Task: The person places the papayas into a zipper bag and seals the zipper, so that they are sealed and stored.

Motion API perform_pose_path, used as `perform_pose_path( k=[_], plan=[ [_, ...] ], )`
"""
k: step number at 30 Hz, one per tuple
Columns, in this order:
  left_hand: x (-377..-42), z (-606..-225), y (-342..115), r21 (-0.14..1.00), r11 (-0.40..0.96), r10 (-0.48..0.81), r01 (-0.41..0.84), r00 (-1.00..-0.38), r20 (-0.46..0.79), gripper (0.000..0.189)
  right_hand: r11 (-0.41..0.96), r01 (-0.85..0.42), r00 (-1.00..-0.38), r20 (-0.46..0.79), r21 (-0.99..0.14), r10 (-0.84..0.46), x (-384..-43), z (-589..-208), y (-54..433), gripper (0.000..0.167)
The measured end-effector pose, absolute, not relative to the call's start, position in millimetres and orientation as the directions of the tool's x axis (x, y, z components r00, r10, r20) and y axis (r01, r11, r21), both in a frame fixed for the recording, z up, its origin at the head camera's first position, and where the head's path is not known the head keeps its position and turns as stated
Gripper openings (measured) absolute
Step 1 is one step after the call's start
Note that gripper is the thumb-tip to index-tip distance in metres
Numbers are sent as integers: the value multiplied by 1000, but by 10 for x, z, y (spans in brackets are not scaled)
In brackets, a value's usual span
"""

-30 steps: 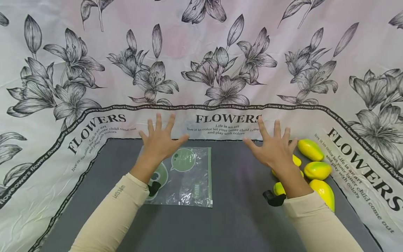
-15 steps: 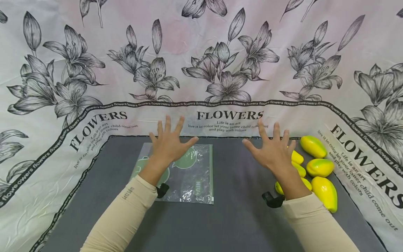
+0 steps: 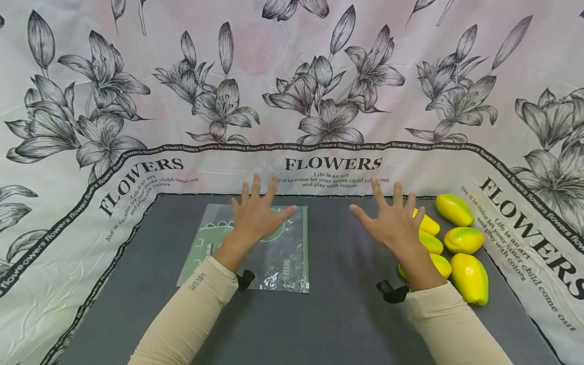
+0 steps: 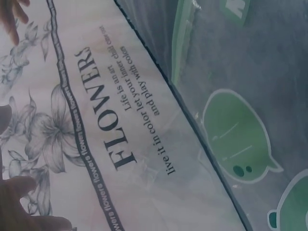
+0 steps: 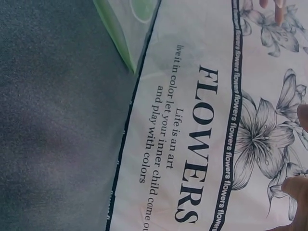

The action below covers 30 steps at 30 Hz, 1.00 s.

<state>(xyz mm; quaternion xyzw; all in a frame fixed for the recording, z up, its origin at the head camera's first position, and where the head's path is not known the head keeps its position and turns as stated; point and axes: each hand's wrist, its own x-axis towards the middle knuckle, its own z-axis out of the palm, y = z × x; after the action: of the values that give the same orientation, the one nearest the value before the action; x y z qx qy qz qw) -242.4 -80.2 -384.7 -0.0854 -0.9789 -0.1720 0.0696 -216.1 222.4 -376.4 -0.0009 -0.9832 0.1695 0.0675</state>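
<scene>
With fingers spread and nothing in them, my left hand (image 3: 256, 215) is held over the clear zip bag (image 3: 292, 243) in the head view. Green cartoon prints mark the bag, which lies flat; the hand and wrist cover part of it. My right hand (image 3: 394, 223) is also spread, holding nothing, to the left of several yellow-green mangoes (image 3: 470, 279). Its wrist overlaps some of these fruits. The left wrist view shows the bag (image 4: 279, 57) close up, with fingertips at the left edge. Only a corner of the bag (image 5: 118, 36) enters the right wrist view.
A grey table (image 3: 328, 324) spreads beneath both hands. Behind and along its sides hangs a white cloth (image 3: 255, 116) printed with lilies and the word FLOWERS. Small black camera mounts (image 3: 392, 292) sit at the wrists.
My left hand has moved to the right across the bag, uncovering more of its left side. The right hand stays nearly in place, while the head view has tilted slightly down.
</scene>
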Motion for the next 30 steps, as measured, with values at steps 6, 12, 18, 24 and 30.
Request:
perform_pose_path(
  k=[6,12,18,24,30],
  plan=[
    [-2417,-3920,-713,343,914,174,218,-973,155,90,942,-8,-991,126,-335,36,-2180,-3803,2234,93],
    [-2420,-4006,-610,345,907,198,240,-968,153,89,940,0,-992,119,-341,43,-2196,-3833,2248,94],
    [-2423,-4133,-513,373,899,188,229,-972,144,89,933,-3,-994,99,-361,35,-2218,-3864,2244,94],
    [-2424,-4254,-439,368,899,205,239,-970,128,88,929,-2,-994,99,-370,37,-2231,-3892,2242,94],
    [-2422,-4375,-394,394,892,209,221,-975,74,86,932,-1,-995,98,-362,36,-2248,-3944,2246,94]
  ],
)
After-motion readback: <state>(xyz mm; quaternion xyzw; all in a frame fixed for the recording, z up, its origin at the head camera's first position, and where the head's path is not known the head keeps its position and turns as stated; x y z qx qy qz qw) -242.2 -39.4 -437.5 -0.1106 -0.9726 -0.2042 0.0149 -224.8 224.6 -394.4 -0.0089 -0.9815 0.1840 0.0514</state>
